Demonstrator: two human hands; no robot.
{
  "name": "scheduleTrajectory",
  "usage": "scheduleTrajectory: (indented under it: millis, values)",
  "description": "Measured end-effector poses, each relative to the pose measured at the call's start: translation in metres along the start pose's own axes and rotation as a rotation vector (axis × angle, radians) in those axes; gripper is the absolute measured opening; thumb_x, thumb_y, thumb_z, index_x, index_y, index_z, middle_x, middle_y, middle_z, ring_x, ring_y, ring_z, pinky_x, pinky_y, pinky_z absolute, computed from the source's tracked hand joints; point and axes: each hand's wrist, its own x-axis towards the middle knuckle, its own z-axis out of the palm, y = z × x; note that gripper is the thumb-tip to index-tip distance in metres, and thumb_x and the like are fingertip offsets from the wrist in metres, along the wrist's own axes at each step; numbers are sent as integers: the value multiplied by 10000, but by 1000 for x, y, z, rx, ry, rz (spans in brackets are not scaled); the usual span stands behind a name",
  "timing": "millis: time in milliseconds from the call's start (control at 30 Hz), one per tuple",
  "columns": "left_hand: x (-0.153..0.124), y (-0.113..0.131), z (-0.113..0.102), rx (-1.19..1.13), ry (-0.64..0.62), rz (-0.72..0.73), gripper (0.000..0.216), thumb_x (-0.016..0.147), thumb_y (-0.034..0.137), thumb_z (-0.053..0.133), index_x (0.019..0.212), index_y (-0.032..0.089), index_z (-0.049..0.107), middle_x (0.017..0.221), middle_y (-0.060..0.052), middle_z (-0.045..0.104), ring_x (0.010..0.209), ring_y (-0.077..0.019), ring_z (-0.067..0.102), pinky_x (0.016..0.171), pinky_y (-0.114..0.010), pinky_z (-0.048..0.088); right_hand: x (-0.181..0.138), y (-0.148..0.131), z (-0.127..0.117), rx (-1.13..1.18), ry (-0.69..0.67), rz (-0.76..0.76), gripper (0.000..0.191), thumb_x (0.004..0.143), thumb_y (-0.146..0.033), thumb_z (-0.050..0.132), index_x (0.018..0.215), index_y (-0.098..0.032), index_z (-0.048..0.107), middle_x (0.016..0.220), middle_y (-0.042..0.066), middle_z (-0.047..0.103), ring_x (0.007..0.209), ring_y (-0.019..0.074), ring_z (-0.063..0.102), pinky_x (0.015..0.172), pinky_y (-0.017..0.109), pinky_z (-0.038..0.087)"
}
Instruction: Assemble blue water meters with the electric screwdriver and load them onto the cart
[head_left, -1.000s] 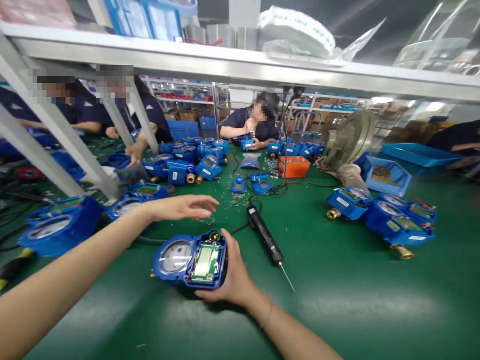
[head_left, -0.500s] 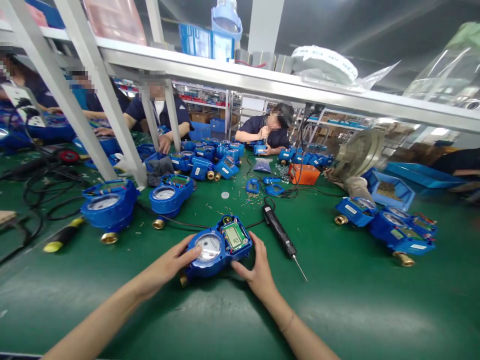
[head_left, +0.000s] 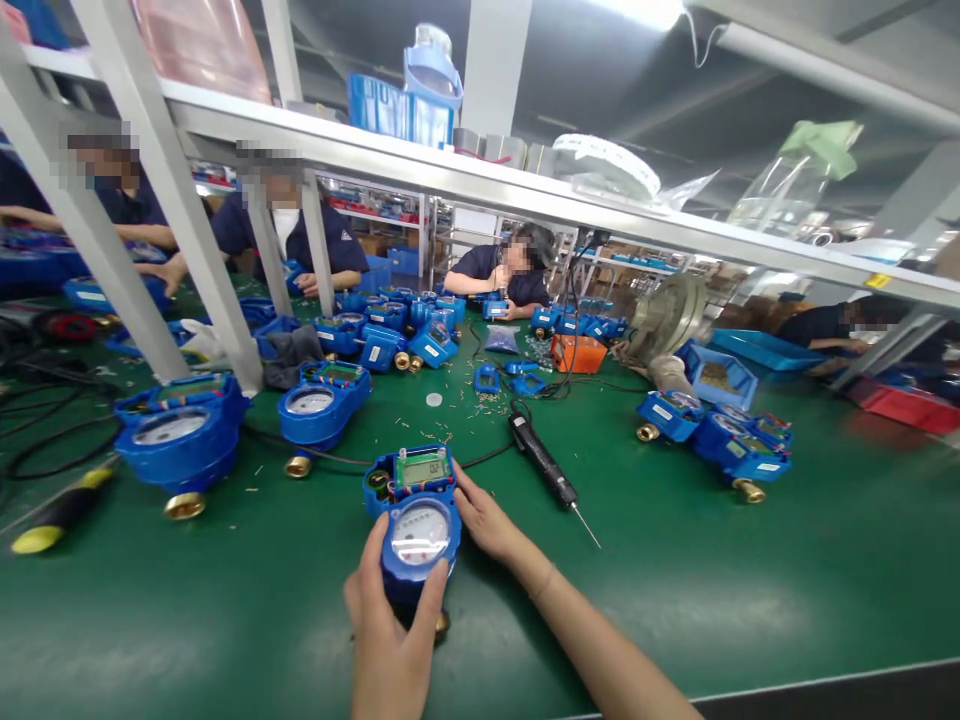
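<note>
A blue water meter (head_left: 415,515) with a round dial and an open green circuit board lies on the green table (head_left: 675,600) right in front of me. My left hand (head_left: 390,625) wraps its near end from below, thumb and fingers on either side of the dial. My right hand (head_left: 484,520) presses against the meter's right side, fingers curled on the housing. A black electric screwdriver (head_left: 544,468) with its cable lies just right of my right hand, tip pointing toward me.
Two more blue meters (head_left: 180,438) (head_left: 322,400) sit at left, others (head_left: 712,435) at right. A yellow-handled screwdriver (head_left: 56,515) lies far left. Small screws litter the middle. An orange box (head_left: 579,353), blue trays and several seated people are across the table under a metal shelf frame (head_left: 187,200).
The meter has been turned so its dial end points toward me. My left hand moved from the dial's left side to the near end. My view shifted right and up.
</note>
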Motion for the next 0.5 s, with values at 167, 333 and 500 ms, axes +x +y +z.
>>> scheduleTrajectory:
  millis: [167, 333, 500]
  values:
    - [22, 0, 1, 11, 16, 0, 801, 776, 609, 572, 1456, 276, 311, 1293, -142, 419, 1274, -360, 403, 1060, -563, 369, 12, -11, -1, -226, 200, 66, 412, 955, -401, 461, 1287, -175, 552, 1243, 75, 654, 1137, 167, 626, 987, 307, 503]
    - [34, 3, -2, 28, -13, 6, 778, 794, 602, 551, 1458, 278, 309, 1296, -130, 420, 1283, -347, 394, 1075, -556, 353, 15, -15, -62, -442, 449, 207, 314, 921, -228, 466, 1214, -189, 574, 1284, 116, 567, 1246, 224, 502, 1120, 408, 343]
    - [31, 2, 1, 43, 4, -7, 786, 790, 611, 545, 1463, 287, 301, 1297, -126, 409, 1270, -346, 408, 1068, -553, 367, 25, 4, -115, -560, 511, 543, 365, 669, -155, 741, 1003, -102, 604, 1176, 246, 558, 1223, 435, 469, 1014, 642, 327]
